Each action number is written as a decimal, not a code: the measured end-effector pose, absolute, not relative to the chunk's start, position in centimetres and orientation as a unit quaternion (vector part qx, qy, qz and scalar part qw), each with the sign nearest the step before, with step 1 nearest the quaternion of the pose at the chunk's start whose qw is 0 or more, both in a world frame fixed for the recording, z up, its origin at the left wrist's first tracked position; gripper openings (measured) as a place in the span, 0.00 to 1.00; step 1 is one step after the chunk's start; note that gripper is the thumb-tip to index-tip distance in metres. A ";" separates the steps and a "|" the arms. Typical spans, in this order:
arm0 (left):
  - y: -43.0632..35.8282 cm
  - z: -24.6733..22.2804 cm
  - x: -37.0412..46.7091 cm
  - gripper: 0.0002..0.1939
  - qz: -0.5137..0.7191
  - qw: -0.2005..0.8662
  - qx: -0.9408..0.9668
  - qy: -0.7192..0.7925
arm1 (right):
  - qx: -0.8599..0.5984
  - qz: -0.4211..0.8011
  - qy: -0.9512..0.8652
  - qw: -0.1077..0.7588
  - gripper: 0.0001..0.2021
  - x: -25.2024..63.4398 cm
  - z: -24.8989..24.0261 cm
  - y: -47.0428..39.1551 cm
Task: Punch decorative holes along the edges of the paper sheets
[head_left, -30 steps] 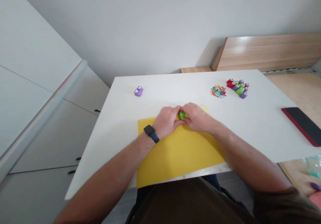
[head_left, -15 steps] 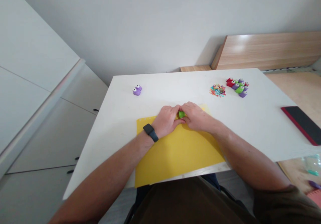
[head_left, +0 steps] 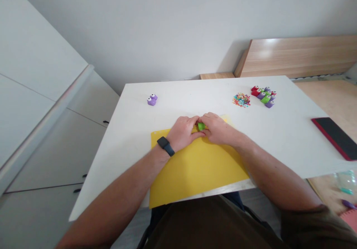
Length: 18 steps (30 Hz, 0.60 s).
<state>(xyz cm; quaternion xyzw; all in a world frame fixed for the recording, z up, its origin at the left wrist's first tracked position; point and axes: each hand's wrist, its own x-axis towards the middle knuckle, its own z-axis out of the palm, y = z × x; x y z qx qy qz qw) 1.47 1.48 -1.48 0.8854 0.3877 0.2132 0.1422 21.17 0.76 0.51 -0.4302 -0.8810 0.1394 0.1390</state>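
At the far edge of a yellow sheet of paper (head_left: 192, 171), my left hand (head_left: 184, 131) and my right hand (head_left: 216, 128) meet around a small green paper punch (head_left: 201, 126). Both are closed, with thumbs and fingers pressed in on it from the two sides. Only a bit of its green body shows between them; the rest is hidden by my fingers. A dark watch (head_left: 166, 145) is on my left wrist. The sheet lies under both forearms and reaches the table's front edge.
Two purple punches with eyes (head_left: 152, 99) stand at the table's back left. A pile of coloured confetti (head_left: 241, 100) lies back right, beside a cluster of red, green and purple punches (head_left: 263, 95). A black and red flat case (head_left: 336, 137) lies at the right edge.
Both hands stay closed around the green punch at the same spot on the sheet. Only a very slight shift of the whole view shows.
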 end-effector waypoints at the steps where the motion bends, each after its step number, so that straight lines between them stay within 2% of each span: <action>1: 1.5 -1.5 1.4 0.25 0.219 0.146 0.884 0.387 | -0.429 0.143 -0.881 0.142 0.11 21.2 0.6 0.7; 8: 1.1 -2.3 0.6 0.32 0.253 0.147 0.873 0.391 | -0.438 0.156 -0.872 0.156 0.12 21.6 1.5 0.6; 14: 1.3 -2.8 0.0 0.20 0.264 0.141 0.867 0.399 | -0.452 0.156 -0.865 0.154 0.13 22.6 1.7 1.0; 18: 1.3 -2.7 0.1 0.17 0.266 0.149 0.863 0.403 | -0.462 0.161 -0.862 0.136 0.14 23.0 1.7 1.2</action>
